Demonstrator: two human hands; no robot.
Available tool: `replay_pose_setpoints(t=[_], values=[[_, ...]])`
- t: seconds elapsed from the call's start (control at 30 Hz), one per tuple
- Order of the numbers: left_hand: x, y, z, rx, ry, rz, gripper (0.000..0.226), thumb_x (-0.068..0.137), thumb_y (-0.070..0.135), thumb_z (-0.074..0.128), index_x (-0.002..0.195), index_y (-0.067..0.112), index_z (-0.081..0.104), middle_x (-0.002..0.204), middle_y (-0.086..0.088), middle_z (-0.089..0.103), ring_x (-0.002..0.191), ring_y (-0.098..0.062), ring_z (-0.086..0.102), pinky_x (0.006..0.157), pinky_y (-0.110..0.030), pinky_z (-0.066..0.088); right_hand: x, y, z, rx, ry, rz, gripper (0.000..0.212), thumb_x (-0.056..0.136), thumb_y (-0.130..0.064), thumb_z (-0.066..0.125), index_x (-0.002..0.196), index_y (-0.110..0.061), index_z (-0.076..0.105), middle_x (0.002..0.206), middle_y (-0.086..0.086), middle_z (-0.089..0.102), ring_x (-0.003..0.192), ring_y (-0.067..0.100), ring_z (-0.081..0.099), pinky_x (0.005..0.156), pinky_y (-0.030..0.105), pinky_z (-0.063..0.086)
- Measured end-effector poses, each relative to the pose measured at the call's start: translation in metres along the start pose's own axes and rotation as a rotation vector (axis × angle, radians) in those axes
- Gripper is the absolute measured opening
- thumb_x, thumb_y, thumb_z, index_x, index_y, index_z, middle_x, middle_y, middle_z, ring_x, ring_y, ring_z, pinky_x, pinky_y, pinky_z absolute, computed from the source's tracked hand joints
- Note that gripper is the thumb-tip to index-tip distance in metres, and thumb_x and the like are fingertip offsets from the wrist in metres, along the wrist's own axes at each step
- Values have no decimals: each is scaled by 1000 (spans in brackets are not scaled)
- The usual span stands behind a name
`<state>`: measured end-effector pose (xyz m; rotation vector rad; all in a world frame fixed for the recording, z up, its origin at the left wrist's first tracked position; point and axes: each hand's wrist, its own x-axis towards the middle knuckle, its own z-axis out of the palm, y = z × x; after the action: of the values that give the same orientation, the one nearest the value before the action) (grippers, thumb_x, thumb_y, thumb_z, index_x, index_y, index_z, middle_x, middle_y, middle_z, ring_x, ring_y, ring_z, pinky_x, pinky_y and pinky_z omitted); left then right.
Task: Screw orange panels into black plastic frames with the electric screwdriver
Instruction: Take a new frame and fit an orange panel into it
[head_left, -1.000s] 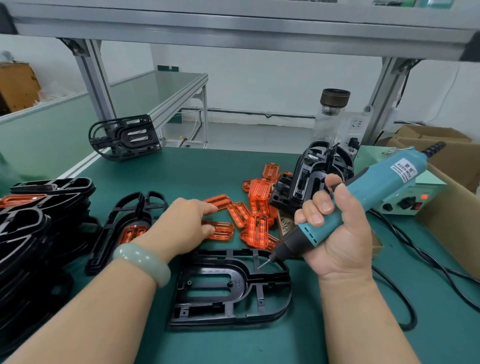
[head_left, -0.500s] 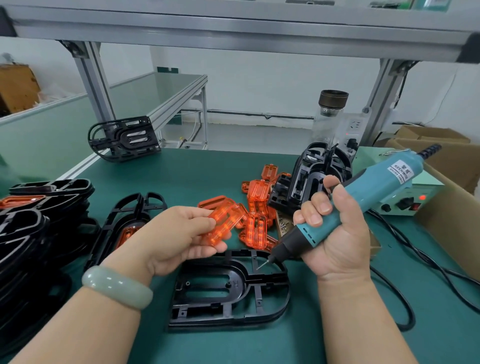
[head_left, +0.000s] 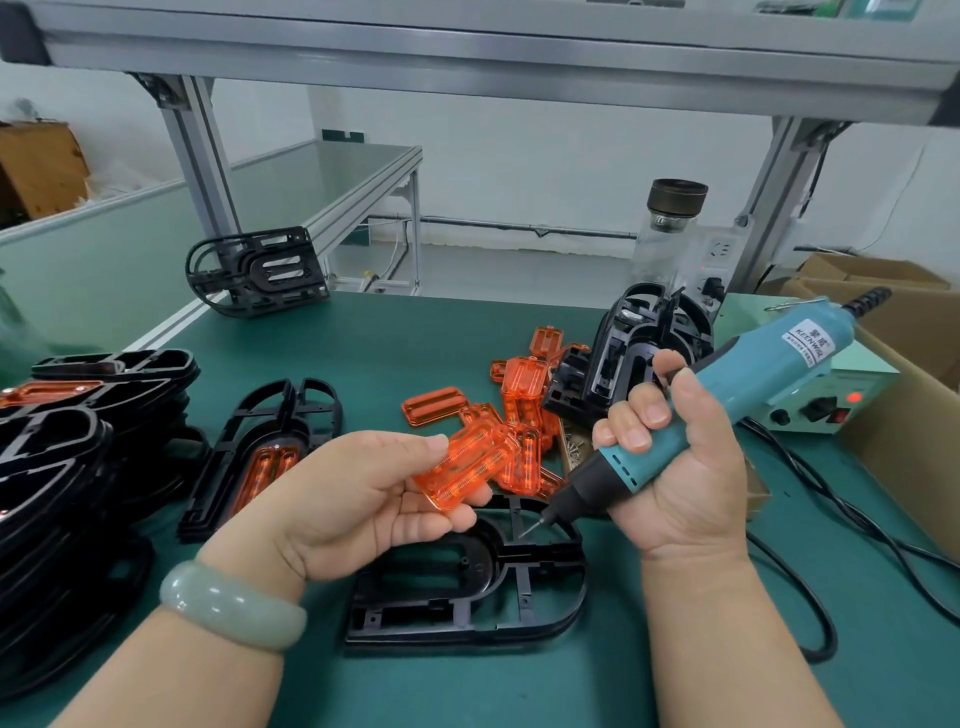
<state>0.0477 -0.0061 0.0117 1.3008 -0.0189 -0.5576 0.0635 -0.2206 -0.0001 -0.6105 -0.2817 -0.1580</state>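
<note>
The green bench mat (head_left: 415, 332) fills the lower view under a grey aluminium shelf frame (head_left: 467, 57). At its left edge sits a tall stack of black frames (head_left: 67, 457), one near the top with orange plastic in it. A cardboard box (head_left: 904, 441) stands at the right edge, and just beside it is a pale green power unit (head_left: 841, 395) with a red light lit.

Directly before the person a bare black frame (head_left: 540, 587) lies flat on the mat. To its left lies a fitted frame (head_left: 228, 457) with an orange piece seated in its slot. A heap of frames (head_left: 639, 353) leans at the back right, touching a loose pile of orange panels (head_left: 524, 395).

The right hand (head_left: 685, 483) is wrapped round the teal electric screwdriver (head_left: 763, 374), fingers curled tight on its body. The tool tilts down to the left, its bit just over the far end of the bare frame — whether it touches, I cannot tell. The left hand (head_left: 337, 514), palm up, pinches one orange panel (head_left: 467, 465) between thumb and fingertips, above that frame — not yet set into it.

A pale green bangle (head_left: 228, 605) circles the left wrist. A few small screws (head_left: 577, 448) lie between the pile and the screwdriver.
</note>
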Motion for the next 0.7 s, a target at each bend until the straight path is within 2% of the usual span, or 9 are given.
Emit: replay_pose_setpoints(t=[0.13,0.2,0.3,0.4,0.47,0.53,0.63,0.7], values=[[-4,-1,0,4,52,-3,29,71,26,60,81,3,73,79,-19,69,60,-20,69,45,-20,53,0,0,1,-9,-5,-5,21,75,-26,61,94,-20,56,54,-10,48,43,4,45,52,19,43],[-6,-1,0,71,89,4,22,79,22,60,86,6,73,74,-14,68,62,-20,69,47,-19,53,0,0,1,-7,1,-5,22,74,-27,61,94,-20,56,54,-10,47,43,4,45,52,19,43],[-10,-1,-5,405,215,85,22,91,13,58,87,25,75,77,-8,72,61,-13,66,51,-18,50,0,-1,0,-9,10,-6,18,78,-26,58,95,-20,55,54,-11,47,43,4,45,52,19,43],[-14,-3,-13,911,423,198,16,84,20,68,72,30,72,67,12,70,53,0,58,53,-12,42,0,-1,0,-12,8,-10,22,76,-27,60,96,-20,55,54,-11,47,44,3,45,53,19,43],[-17,-7,-14,1062,453,190,16,82,26,70,67,32,69,66,23,67,58,4,60,57,-15,41,0,-1,0,-14,6,-14,24,74,-28,61,96,-20,54,54,-11,47,44,3,45,53,19,43],[-18,-12,-11,1118,434,152,17,81,31,70,64,34,68,67,30,64,64,8,59,59,-15,41,0,-1,1,-14,5,-13,24,74,-28,62,96,-20,55,55,-11,46,44,3,45,53,19,43],[-16,-20,-9,1188,439,132,20,82,34,68,62,37,66,67,24,64,67,6,59,62,-16,43,-1,-1,1,-13,8,-9,25,72,-28,63,95,-20,55,55,-11,46,43,4,44,52,19,43],[-14,-24,-8,1198,462,130,17,83,35,68,66,38,68,71,20,65,72,3,60,69,-21,49,-1,-1,1,-12,15,-6,22,75,-27,62,95,-21,55,55,-11,46,43,4,44,52,19,43]])
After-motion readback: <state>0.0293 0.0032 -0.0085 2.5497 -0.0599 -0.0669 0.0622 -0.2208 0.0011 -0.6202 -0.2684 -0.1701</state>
